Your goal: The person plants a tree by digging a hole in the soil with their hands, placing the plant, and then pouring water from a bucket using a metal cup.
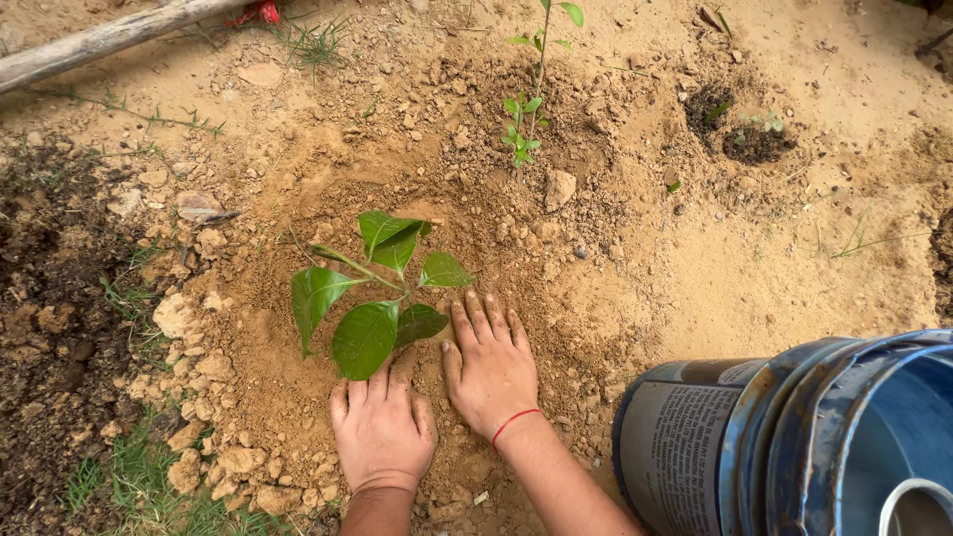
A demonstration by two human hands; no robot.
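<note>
A small sapling with several broad green leaves [377, 298] stands in a mound of loose sandy soil [298, 397]. My left hand [382, 429] lies flat, palm down, on the soil just in front of the sapling, its fingertips under the lowest leaf. My right hand [491, 367] also presses flat on the soil to the right of the stem, fingers spread; a red thread [514, 424] circles its wrist. Neither hand holds anything.
A blue bucket [794, 437] lies on its side at the lower right. A thin second seedling [528, 109] grows behind. A small dark hole [749, 139] sits at the upper right, a wooden pole [99, 42] at the upper left, darker soil and grass on the left.
</note>
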